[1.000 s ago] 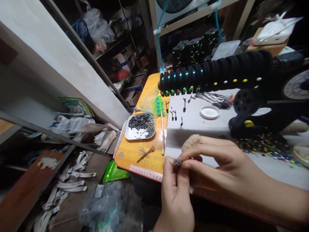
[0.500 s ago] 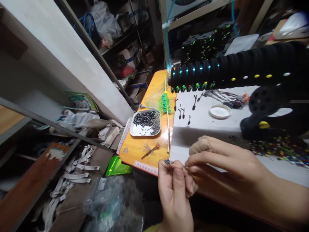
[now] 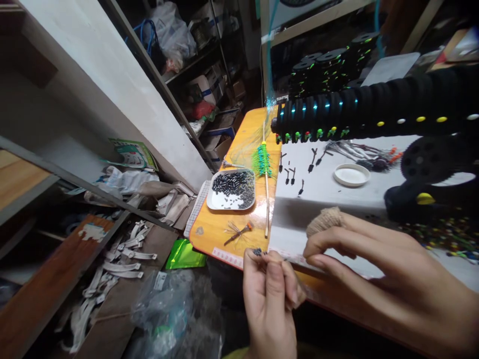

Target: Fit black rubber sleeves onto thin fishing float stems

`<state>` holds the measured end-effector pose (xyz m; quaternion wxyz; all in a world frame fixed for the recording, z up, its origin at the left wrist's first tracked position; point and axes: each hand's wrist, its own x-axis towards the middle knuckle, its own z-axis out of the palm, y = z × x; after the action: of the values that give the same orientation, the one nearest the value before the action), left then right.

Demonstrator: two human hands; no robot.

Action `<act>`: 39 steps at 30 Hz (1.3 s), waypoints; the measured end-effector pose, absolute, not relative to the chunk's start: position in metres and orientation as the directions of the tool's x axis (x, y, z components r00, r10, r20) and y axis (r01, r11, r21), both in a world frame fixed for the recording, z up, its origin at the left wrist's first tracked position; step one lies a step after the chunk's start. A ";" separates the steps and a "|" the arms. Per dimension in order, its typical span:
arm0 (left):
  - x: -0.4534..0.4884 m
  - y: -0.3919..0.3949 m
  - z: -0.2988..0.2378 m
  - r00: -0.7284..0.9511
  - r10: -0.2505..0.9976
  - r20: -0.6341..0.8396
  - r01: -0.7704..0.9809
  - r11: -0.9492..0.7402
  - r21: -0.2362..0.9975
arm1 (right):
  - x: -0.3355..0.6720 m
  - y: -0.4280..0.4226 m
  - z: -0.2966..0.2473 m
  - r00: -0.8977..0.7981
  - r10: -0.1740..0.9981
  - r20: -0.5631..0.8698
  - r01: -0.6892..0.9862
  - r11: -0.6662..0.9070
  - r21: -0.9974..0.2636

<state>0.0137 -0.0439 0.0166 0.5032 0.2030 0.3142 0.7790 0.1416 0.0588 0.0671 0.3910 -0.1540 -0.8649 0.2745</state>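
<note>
My left hand (image 3: 271, 294) is closed in a pinch just past the table's front edge. A few small dark beads (image 3: 257, 252) show at its fingertips. Whatever else lies between thumb and finger is hidden. To its right is my right hand (image 3: 374, 264), thumb and forefinger tips close together and a strip of tan cloth (image 3: 326, 220) wrapped round one finger. Anything in that pinch is too fine to make out. Beyond the left hand, a small brown bristly piece with an orange end (image 3: 238, 233) lies on the yellow table (image 3: 209, 227).
A white tray (image 3: 220, 203) holds black tubes and small grey pieces. Near it lies a stick (image 3: 267, 209) wound with green and blue strands. A white lid (image 3: 352, 175), small dark pieces and a black ribbed rack (image 3: 374, 107) occupy the right. Green packet (image 3: 186, 253) below left.
My right hand has moved right, away from my left hand, where its fingertips were close by. The left hand keeps its pinch. The view has shifted slightly.
</note>
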 end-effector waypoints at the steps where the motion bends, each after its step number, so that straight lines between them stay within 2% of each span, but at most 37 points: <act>1: 0.014 -0.044 0.017 -0.409 0.912 0.000 -0.655 -0.294 0.696 | 0.141 0.058 0.067 -0.644 0.483 0.593 0.051 0.800 -0.597; 4: 0.015 -0.044 0.017 -0.412 0.911 -0.017 -0.649 -0.280 0.708 | 0.141 0.058 0.068 -0.641 0.482 0.597 0.054 0.804 -0.592; 7: 0.018 -0.045 0.015 -0.459 0.887 -0.038 -0.580 -0.267 0.770 | 0.142 0.058 0.068 -0.640 0.480 0.600 0.041 0.801 -0.597; 10: 0.020 -0.046 0.011 -0.572 0.818 0.063 -0.385 -0.335 0.860 | 0.142 0.058 0.066 -0.643 0.498 0.581 0.015 0.768 -0.641; 14: 0.022 -0.048 0.007 -0.565 0.800 0.204 -0.190 -0.367 0.911 | 0.140 0.057 0.063 -0.636 0.540 0.551 -0.032 0.695 -0.718; 18: 0.027 -0.049 0.005 -0.616 0.771 0.159 -0.185 -0.338 0.923 | 0.141 0.056 0.061 -0.640 0.559 0.527 -0.081 0.633 -0.770; 23: 0.032 -0.046 0.007 -0.604 0.786 0.136 -0.222 -0.329 0.918 | 0.143 0.057 0.061 -0.653 0.532 0.540 -0.081 0.660 -0.747; 27: 0.028 -0.040 0.013 -0.636 0.757 0.150 -0.252 -0.387 0.887 | 0.143 0.054 0.060 -0.669 0.485 0.562 -0.018 0.746 -0.666; 32: 0.021 -0.030 0.026 -0.635 0.750 0.186 -0.414 -0.534 0.737 | 0.141 0.051 0.058 -0.698 0.418 0.582 0.056 0.842 -0.537; 35: 0.018 -0.028 0.034 -0.722 0.648 0.242 -0.327 -0.628 0.707 | 0.143 0.056 0.058 -0.691 0.383 0.613 0.082 0.884 -0.460; 39: -0.003 -0.033 0.037 -0.778 0.501 0.379 -0.075 -0.673 0.736 | 0.153 0.063 0.054 -0.687 0.260 0.679 0.081 0.956 -0.283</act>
<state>-0.0028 -0.0328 0.0372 0.1659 0.2890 0.3690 0.8677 0.1534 0.0632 0.0535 0.3846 -0.0937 -0.9110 0.1160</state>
